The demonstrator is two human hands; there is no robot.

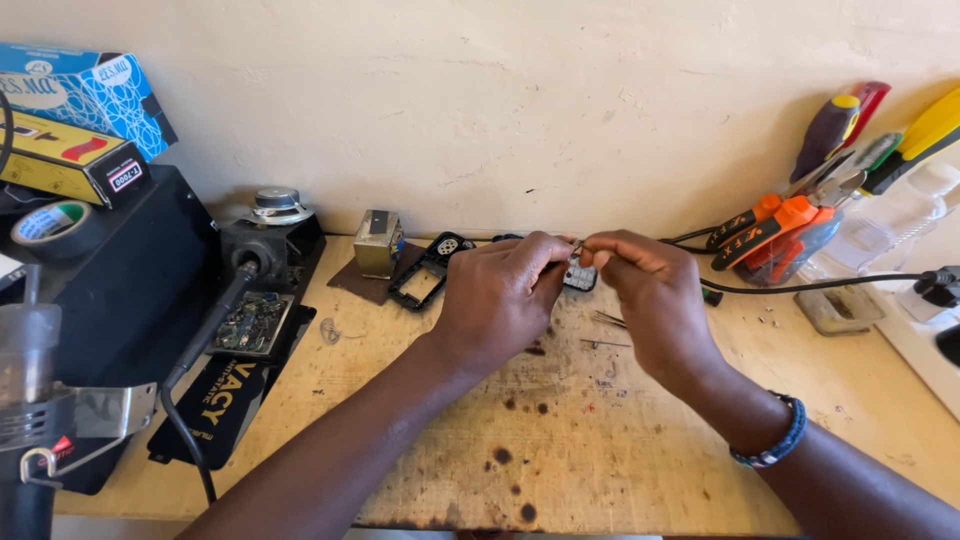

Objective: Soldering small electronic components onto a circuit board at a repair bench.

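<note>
Left hand (497, 297) and right hand (645, 290) raised together above scorched wooden workbench (560, 440), fingertips almost touching. Thin wire (580, 245) pinched between right fingers; left fingers (548, 262) curled just beside it. Small dark keypad part (580, 277) directly under fingertips, partly hidden. Left of fingers: black plastic frame (420, 285), small metal transformer (379, 243). Right of fingers: orange-handled pliers (770, 228), black cable (820, 284). Beaded bracelet (780, 440) on right wrist.

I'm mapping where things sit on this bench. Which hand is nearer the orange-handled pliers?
Right. The right hand sits just left of the orange-handled pliers, not touching them. The left hand is farther left, beyond the right hand.
</note>
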